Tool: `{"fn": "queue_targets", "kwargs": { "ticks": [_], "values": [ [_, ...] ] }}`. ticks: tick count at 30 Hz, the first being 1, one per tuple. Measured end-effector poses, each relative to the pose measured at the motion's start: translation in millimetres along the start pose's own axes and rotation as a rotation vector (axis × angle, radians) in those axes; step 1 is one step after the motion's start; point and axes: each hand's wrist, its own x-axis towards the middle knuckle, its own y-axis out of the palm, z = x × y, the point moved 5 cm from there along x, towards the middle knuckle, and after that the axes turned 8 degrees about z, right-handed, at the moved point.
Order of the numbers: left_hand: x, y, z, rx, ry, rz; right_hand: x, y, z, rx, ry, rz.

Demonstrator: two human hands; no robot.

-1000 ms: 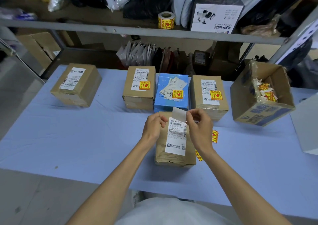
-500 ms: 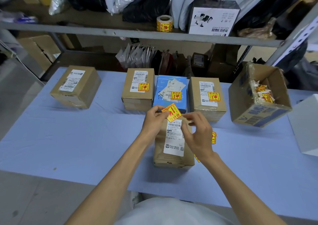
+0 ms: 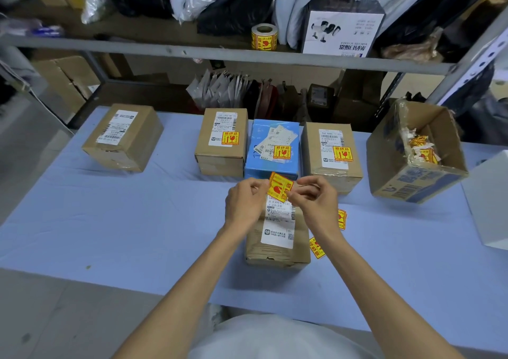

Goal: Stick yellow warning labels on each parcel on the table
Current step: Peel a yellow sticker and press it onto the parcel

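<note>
"Looking left, what's there?"

"A box [image 3: 123,137] with no warning on it yet. Then the left hand [image 3: 244,207], a yellow label [image 3: 280,188], the right hand [image 3: 316,207]. Both hands pinch it over the near box [image 3: 277,246] on the table [image 3: 137,221]."

"Next?"

"Probably press it flat on that box."

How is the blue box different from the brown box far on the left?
The blue box is blue; the left brown box is plain cardboard. The blue box wears a yellow warning label; the left brown box has none. Both sit on the table with white shipping labels on top.
</note>
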Motion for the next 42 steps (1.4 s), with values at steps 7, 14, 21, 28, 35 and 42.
{"fn": "queue_targets", "kwargs": {
  "ticks": [7,14,21,28,35,42],
  "values": [
    [-1,-5,-29,0.337,0.439,0.063,2,3,2,-0.363,-0.068,0.214],
    [0,5,-22,0.434,0.455,0.185,2,2,5,-0.623,-0.13,0.34],
    [7,8,-14,0.138,0.27,0.193,3,-15,4,-0.265,-0.054,0.03],
    [11,15,-1,-0.215,0.115,0.286,5,-18,-10,-0.032,0.156,0.112],
    [6,22,15,-0.287,0.051,0.265,0,-17,-23,-0.1,0.182,0.074],
    [-5,34,31,-0.343,-0.067,0.242,-9,-19,-34,-0.111,0.192,0.104]
  ]
}}
